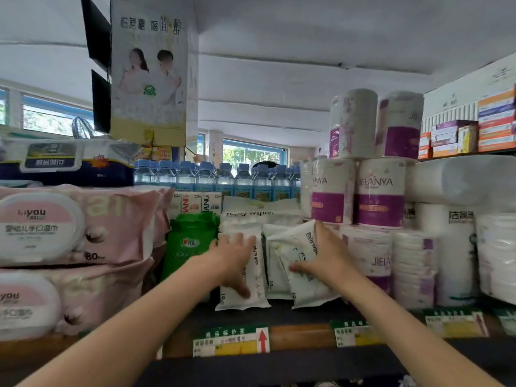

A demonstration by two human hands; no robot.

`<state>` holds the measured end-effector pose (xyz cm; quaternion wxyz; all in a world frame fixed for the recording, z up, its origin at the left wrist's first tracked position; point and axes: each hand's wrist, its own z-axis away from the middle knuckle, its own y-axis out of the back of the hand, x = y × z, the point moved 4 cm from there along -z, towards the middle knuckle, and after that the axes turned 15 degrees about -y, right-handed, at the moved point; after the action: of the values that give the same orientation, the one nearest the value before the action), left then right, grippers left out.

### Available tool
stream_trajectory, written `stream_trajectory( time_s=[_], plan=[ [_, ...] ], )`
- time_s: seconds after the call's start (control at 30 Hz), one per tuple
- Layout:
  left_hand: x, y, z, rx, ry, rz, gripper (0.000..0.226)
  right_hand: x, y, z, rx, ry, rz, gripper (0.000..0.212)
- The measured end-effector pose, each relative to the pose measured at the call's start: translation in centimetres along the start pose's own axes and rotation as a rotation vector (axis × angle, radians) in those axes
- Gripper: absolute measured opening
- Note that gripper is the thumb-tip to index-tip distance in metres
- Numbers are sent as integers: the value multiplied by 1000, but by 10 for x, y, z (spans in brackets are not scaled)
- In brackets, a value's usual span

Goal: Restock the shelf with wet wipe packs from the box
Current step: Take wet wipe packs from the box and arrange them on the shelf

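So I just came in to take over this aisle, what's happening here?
A person is stocking small white baby wipe packs on the dark shelf. The left hand rests flat on one upright white pack, steadying it. The right hand grips a second, tilted white pack beside it, not yet straightened. Purple-labelled paper rolls stand to the right.

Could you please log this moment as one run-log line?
left hand: on upright wipe pack | right hand: gripping tilted wipe pack | shelf
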<state>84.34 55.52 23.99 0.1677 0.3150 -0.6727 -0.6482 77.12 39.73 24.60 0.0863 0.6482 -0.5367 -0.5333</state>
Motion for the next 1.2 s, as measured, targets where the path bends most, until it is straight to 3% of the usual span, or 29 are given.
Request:
stream_trajectory(
  time_s=[0.1, 0.27, 0.47, 0.57, 0.67, 0.73, 0.83, 0.9, 0.97, 1.07, 1.13, 1.2],
  plan=[
    [6, -1, -4, -37, 10, -21, 123, 1, -3, -3, 50, -2, 152, 83],
    [6, 4, -6, -44, -9, -8, 125, 3, -4, -9, -57, -30, 197, 89],
    [6, 6, -5, 115, -38, -113, 114, 6, -4, -8, -36, -16, 154, 78],
    [4, 4, -3, 180, -48, -195, 111, 1, -4, -3, 65, 26, 218, 89],
    [-2, 0, 1, 215, -55, -148, 111, -7, 4, 5, 121, 118, 78, 99],
    [-7, 0, 7, 225, -53, -148, 107, -14, 12, 8, 174, 197, 34, 93],
    [-14, 7, 22, 254, -34, -205, 96, -26, 27, 6, 281, 247, -128, 64],
    [-22, 15, 31, 316, -10, -204, 89, -34, 26, 3, 96, 154, -440, 50],
    [-30, 25, 42, 402, 30, -183, 74, -45, 8, 4, -184, 80, -543, 48],
    [-39, 39, 57, 547, 84, -80, 51, -62, -28, 10, -337, 161, -411, 45],
    [-39, 43, 63, 585, 76, -44, 40, -72, -44, 10, -236, 295, -140, 45],
    [-38, 42, 64, 532, 54, -39, 37, -80, -55, 5, -127, 444, 262, 63]
  ],
)
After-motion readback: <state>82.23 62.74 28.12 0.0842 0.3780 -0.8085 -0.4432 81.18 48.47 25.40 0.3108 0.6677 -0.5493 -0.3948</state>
